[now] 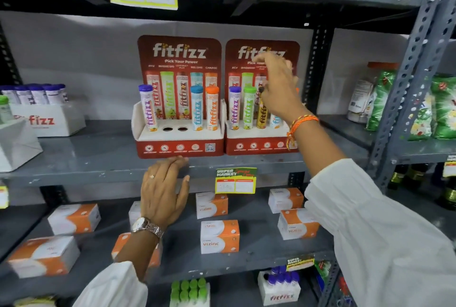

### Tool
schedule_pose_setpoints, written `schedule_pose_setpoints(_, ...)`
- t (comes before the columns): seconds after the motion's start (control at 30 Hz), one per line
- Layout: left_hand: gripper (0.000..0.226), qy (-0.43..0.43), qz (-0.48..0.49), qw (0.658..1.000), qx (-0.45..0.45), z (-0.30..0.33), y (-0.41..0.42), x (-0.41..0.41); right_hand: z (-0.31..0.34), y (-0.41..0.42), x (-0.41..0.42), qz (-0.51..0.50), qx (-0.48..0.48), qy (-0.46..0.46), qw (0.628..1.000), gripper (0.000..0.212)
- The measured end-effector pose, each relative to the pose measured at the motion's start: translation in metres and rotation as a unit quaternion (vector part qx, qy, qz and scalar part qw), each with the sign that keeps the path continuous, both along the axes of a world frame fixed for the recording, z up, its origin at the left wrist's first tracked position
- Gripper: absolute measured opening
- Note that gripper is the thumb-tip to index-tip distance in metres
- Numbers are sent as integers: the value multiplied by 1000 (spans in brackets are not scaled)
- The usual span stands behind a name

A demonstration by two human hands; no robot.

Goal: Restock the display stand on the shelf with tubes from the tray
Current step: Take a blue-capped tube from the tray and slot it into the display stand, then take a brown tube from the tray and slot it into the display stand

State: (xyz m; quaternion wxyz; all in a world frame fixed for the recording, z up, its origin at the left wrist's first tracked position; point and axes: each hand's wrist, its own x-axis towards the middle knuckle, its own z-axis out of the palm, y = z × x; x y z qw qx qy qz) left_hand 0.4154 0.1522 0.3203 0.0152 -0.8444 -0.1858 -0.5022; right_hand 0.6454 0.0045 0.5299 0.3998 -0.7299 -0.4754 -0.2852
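Observation:
Two red fitfizz display stands sit side by side on the middle shelf. The left stand holds a purple tube, a blue tube and an orange tube, with two empty holes between them. The right stand holds purple, green and yellow tubes; its other slots are hidden by my arm. My right hand is raised in front of it with fingers apart and the thumb at the black cap of the yellow tube. My left hand lies flat and open against the shelf edge under the left stand.
A white fitfizz tray of purple-capped tubes stands at the left of the same shelf. Orange-and-white boxes fill the shelf below. At the bottom are a tray of green-capped tubes and one of purple-capped tubes. Packets and a jar sit on the right.

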Motion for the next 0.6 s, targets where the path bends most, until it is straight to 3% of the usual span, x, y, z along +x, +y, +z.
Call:
schedule_pose_setpoints(0.13,34,-60,59,996,-30,-3,0,-61,-29,41,-65,94,54,-42,993,60)
schedule_pose_setpoints(0.27,32,-79,142,985,-59,-33,2,-140,-85,91,-143,218,23,-60,974,74)
schedule_pose_setpoints(0.43,29,-24,268,947,-175,-113,-10,-243,-184,141,-253,361,-61,-34,930,74)
schedule_pose_setpoints(0.6,28,54,352,880,-315,-219,-70,-327,-303,166,-361,496,-199,-18,845,52)
